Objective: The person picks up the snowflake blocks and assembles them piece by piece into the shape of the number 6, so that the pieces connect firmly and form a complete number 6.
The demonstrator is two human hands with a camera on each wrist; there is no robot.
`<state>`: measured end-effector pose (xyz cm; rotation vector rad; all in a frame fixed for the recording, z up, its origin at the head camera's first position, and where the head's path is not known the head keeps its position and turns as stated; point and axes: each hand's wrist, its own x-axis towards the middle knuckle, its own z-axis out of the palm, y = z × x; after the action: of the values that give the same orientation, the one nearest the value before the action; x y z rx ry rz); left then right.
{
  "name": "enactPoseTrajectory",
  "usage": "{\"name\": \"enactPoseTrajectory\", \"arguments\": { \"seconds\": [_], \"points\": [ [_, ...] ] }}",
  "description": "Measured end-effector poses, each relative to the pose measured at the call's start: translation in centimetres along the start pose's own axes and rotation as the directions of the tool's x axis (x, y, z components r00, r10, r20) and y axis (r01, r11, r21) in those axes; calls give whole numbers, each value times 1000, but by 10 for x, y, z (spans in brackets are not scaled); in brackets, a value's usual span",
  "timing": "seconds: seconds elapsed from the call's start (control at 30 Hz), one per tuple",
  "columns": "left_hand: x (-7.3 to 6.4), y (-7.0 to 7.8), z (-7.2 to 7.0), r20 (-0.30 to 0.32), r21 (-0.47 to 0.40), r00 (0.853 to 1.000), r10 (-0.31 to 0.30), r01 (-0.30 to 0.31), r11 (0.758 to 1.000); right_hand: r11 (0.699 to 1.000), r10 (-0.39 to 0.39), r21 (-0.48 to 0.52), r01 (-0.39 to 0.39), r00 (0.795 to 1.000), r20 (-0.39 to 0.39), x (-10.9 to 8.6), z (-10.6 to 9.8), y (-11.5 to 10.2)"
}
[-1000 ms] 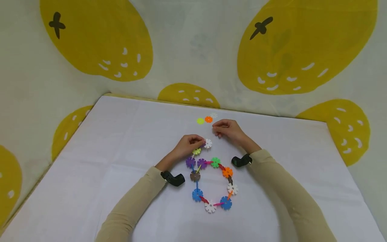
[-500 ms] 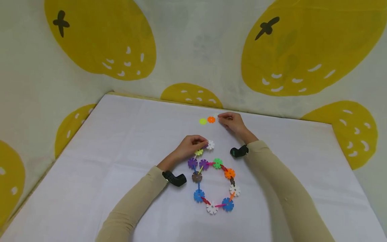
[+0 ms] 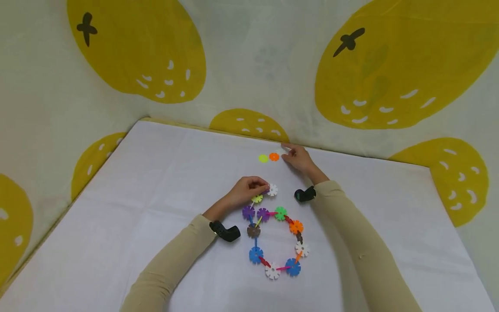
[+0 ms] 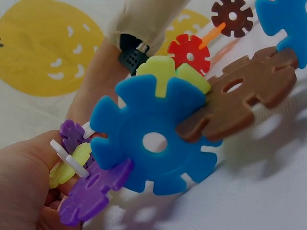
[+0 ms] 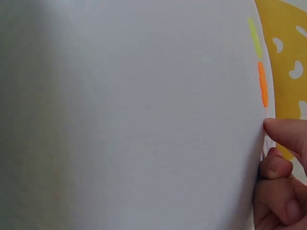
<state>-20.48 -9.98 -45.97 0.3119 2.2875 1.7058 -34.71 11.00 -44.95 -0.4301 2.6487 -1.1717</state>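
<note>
Notched plastic discs slot together into a colourful chain that forms a ring, with a short branch at the upper left. My left hand [image 3: 246, 190] pinches that branch at a purple disc [image 4: 72, 134], between a yellow disc [image 3: 257, 198] and a white disc [image 3: 272, 190]. Close to the left wrist camera are a blue disc [image 4: 129, 129] and a brown disc [image 4: 240, 96]. My right hand [image 3: 299, 158] reaches to the table's far edge, index finger extended and thumb apart, over a loose white disc [image 3: 280, 151]. That disc is mostly hidden; the right wrist view shows other fingers curled.
A loose orange disc [image 3: 274, 157] and a loose yellow disc [image 3: 263, 158] lie left of my right hand. The table [image 3: 187, 164] has a white cloth. Behind its far edge hangs a lemon-patterned curtain [image 3: 249, 65].
My right hand has moved to the far edge, and its index finger has stretched out over the loose white disc. The left hand keeps its pinch on the branch. The head view shifts slightly.
</note>
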Motion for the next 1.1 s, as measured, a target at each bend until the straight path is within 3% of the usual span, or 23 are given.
{"name": "enactPoseTrajectory", "arguments": {
  "seconds": [0.23, 0.57, 0.8, 1.1],
  "points": [
    [1, -3, 1, 4, -1, 1000, 31, -31, 1000, 1000, -15, -18, 15, 1000, 14, -1, -1, -1],
    [1, -1, 2, -7, -5, 1000, 9, -9, 1000, 990, 68, 126, -65, 998, -18, -11, -1, 2],
    [-1, -2, 3, -6, -41, 999, 33, -33, 999, 951, 96, 295, -98, 995, 20, -26, -4, 10],
    [-2, -4, 2, 6, -33, 997, 72, -72, 997, 903, 87, 411, -125, 990, 111, -46, -10, 14]
  ]
}}
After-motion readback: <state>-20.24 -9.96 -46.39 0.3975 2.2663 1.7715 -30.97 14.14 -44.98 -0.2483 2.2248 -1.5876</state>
